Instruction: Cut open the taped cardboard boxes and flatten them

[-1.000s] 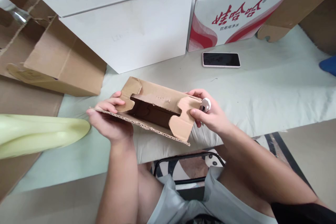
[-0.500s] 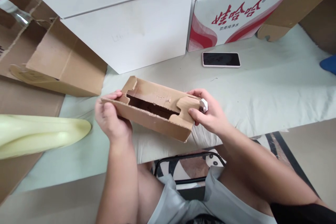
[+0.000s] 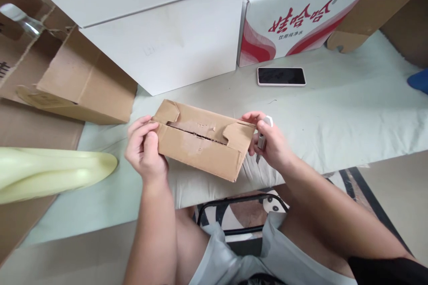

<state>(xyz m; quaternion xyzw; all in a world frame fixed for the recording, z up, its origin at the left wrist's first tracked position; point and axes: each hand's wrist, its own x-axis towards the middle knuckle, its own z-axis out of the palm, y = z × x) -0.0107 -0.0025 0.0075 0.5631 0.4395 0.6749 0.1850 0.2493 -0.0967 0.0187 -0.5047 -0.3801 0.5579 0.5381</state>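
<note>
A small brown cardboard box [image 3: 197, 153] is held tilted above the cloth-covered surface, its top flaps folded nearly together with a narrow dark slit between them. My left hand [image 3: 143, 144] grips its left end, thumb in front and fingers at the upper corner. At the right end, my right hand [image 3: 276, 144] is closed round a white and grey utility knife [image 3: 261, 141], its tip pointing down. Fingers of that hand also reach the box's upper right corner. Scuffed, torn paper marks the flaps along the slit.
A phone [image 3: 281, 76] lies on the pale green cloth [image 3: 341, 111]. Behind stand white boxes [image 3: 174, 49] and a white-and-red carton [image 3: 297, 22]. An opened brown carton [image 3: 96, 80] with a clear bottle [image 3: 23, 18] is at left, near a pale yellow object [image 3: 67, 171].
The box's near flap has folded inward, narrowing the wide opening to a slit. My right hand has shifted slightly right, and more of the knife shows.
</note>
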